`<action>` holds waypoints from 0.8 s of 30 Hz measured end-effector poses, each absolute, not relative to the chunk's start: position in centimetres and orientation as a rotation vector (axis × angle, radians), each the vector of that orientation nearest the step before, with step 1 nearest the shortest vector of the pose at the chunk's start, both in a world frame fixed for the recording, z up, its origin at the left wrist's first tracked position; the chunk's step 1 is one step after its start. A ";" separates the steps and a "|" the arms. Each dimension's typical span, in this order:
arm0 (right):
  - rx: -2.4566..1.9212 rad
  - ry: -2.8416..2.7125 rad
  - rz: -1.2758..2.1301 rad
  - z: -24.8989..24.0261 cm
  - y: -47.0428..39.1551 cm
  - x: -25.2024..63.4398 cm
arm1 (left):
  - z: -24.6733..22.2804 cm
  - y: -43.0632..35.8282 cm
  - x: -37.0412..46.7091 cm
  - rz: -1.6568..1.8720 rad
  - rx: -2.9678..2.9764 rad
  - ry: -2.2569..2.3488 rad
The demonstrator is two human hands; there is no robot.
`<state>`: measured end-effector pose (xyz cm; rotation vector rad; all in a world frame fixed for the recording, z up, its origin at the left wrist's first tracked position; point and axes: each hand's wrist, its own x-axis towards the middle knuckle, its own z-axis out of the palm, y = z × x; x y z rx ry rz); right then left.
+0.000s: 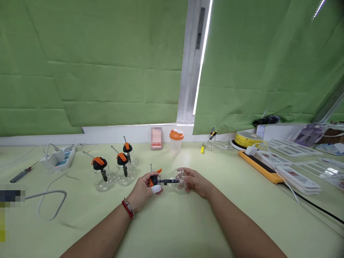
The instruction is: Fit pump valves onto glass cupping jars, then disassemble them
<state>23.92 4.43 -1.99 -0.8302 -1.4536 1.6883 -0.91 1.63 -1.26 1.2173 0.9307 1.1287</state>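
Observation:
Between my two hands a clear glass bottle [172,176] lies on its side just above the table, with a dark rod inside it. My left hand [145,190] grips its black-and-orange cap, from which a thin metal stem sticks up; a white wrap covers the thumb. My right hand [197,182] is closed around the bottle's base. To the left stand three similar bottles: one at the front left [103,181], one in the middle [125,175] and one behind [129,152]. Each has a black cap with an orange flap and a slanted metal stem.
A clear cup with an orange lid [176,141] and a phone [156,139] stand at the back wall. At left lie a screwdriver [24,173], a power strip [60,159] and a looping cable [57,211]. An orange power strip [259,167] and white panels [298,179] are at right.

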 end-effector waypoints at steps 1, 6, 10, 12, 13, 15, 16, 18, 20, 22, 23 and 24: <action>-0.863 -1.466 1.680 -2.0 4.5 23.9 | -1.3 1.6 -0.9 1.122 1.220 0.933; -1.012 -1.486 1.608 -3.1 5.2 23.7 | -1.4 1.6 -0.8 1.111 1.242 0.937; -1.006 -1.455 1.612 -3.6 5.5 23.8 | -1.4 1.7 -0.8 1.126 1.214 0.930; -0.941 -1.461 1.605 -3.5 5.4 23.9 | -1.4 1.7 -0.9 1.136 1.191 0.914; -0.897 -1.466 1.605 -3.3 5.2 24.0 | -1.5 1.8 -0.9 1.145 1.181 0.909; -0.809 -1.476 1.602 -2.9 4.9 24.2 | -1.5 1.9 -1.0 1.159 1.173 0.907; -0.778 -1.481 1.599 -2.7 4.8 24.2 | -1.5 2.0 -1.1 1.163 1.173 0.910; -0.756 -1.493 1.586 -2.4 4.5 24.2 | -1.6 2.1 -1.2 1.164 1.177 0.916; -0.772 -1.508 1.599 -2.1 4.4 24.1 | -1.6 2.1 -1.3 1.153 1.189 0.922; -0.796 -1.522 1.630 -2.0 4.4 24.0 | -1.5 2.1 -1.3 1.144 1.201 0.927; -0.812 -1.531 1.646 -2.1 4.4 23.9 | -1.5 2.0 -1.3 1.140 1.206 0.928; -0.829 -1.539 1.660 -2.1 4.5 23.9 | -1.5 2.0 -1.3 1.135 1.207 0.928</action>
